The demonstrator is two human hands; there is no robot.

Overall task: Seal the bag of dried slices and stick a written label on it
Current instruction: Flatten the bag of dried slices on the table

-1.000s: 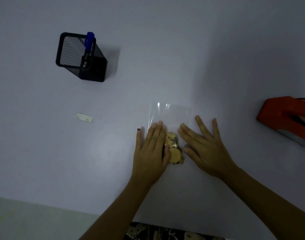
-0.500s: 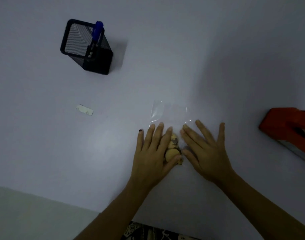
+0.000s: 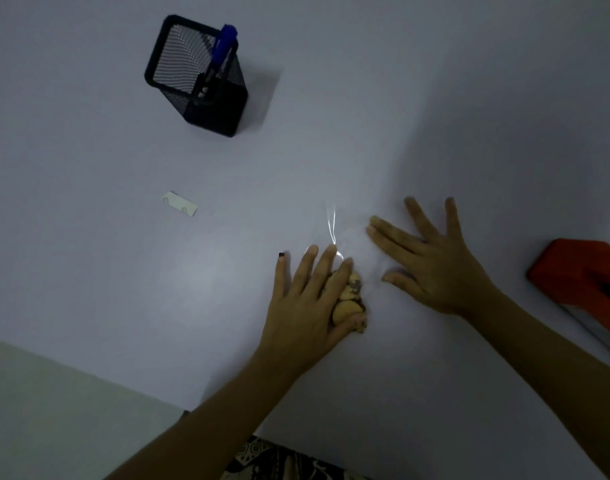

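Observation:
A clear plastic bag [image 3: 345,233] lies flat on the white table, with yellow dried slices [image 3: 350,299] bunched at its near end. My left hand [image 3: 310,299] lies over the slices with straight fingers, its thumb curved under them at the near side. My right hand [image 3: 431,258] presses flat with spread fingers on the right part of the bag. A small white label [image 3: 180,204] lies on the table to the left. A blue pen [image 3: 220,55] stands in a black mesh holder [image 3: 199,77] at the back left.
An orange heat sealer [image 3: 584,282] sits at the right edge of the table. The table's near edge runs diagonally at the lower left, with a pale floor [image 3: 54,410] beyond it. Patterned cloth [image 3: 283,462] shows at the bottom.
My right hand has slid to the right and away across the bag, spreading wider. My left hand stays on the slices. The bag's open end looks more creased.

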